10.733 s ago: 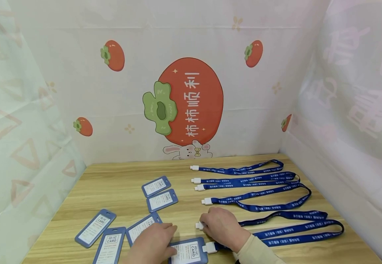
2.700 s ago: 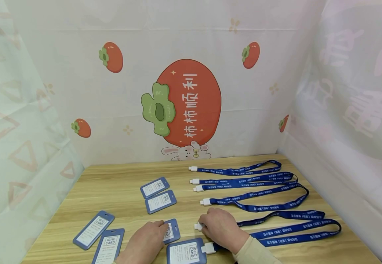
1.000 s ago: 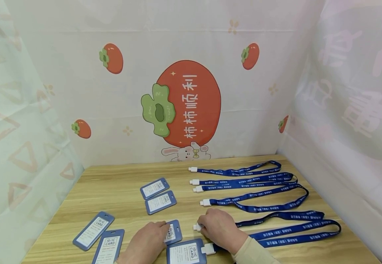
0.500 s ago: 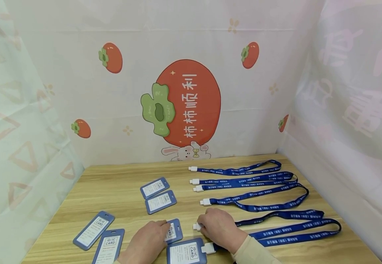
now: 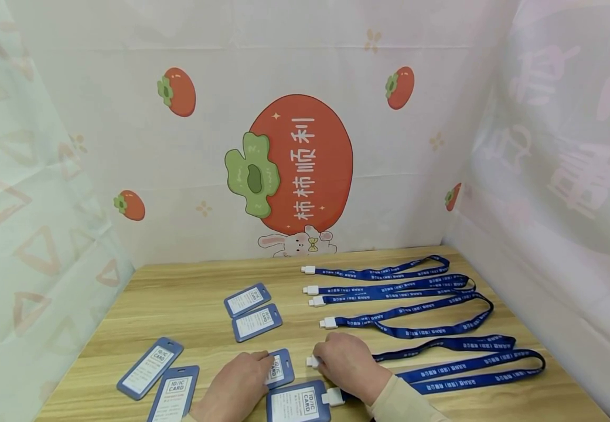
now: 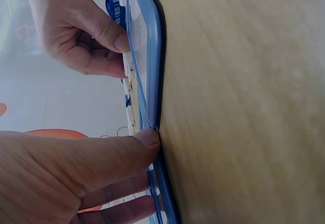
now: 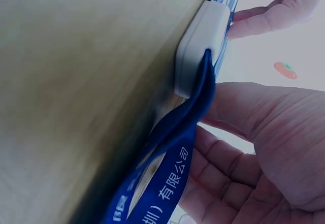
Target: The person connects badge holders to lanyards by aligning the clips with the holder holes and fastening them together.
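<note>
A corridor of bare tabletop (image 5: 204, 328) crosses the lower left of the frame, between two pairs of loose card holders (image 5: 254, 322). Lanyards (image 5: 389, 290) obstruct the lower right. At lower centre, a white connector (image 5: 312, 362) and gripped badge (image 5: 282, 368) restrict clearance between left hand (image 5: 236, 384) and right hand (image 5: 349, 364).

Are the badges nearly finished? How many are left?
One looks done: the bottom middle holder is joined to a blue lanyard by its white clip. One's in hand: the left hand holds a second holder, the right hand pinches another clip, with a gap between them. Left over: four loose holders and four loose lanyards, so probably four more to go.
</note>
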Tool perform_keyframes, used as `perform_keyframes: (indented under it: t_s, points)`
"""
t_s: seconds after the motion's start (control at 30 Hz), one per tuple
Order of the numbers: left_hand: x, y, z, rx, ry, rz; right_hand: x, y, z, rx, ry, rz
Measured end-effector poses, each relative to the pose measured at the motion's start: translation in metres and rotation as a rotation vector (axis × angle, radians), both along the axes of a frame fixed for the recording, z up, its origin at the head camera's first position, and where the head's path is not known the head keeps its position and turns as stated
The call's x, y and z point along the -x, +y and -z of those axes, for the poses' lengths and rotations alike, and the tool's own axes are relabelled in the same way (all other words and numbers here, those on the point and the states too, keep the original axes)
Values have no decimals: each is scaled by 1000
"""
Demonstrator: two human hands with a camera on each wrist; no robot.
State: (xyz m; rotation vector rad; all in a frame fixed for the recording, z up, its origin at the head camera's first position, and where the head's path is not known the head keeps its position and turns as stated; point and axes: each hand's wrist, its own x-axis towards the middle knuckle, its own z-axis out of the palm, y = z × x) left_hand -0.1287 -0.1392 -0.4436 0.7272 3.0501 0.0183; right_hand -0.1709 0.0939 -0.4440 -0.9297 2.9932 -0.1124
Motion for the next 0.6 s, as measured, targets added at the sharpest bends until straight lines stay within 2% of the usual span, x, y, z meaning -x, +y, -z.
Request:
perform_keyframes:
  t_s: [0.3, 0.6]
  points:
    - [0, 1, -1, 3, -27, -17, 0, -4, -1, -1, 13, -6]
    - [0, 1, -3, -18, -82, -50, 1, -7, 2, 7, 33, -20]
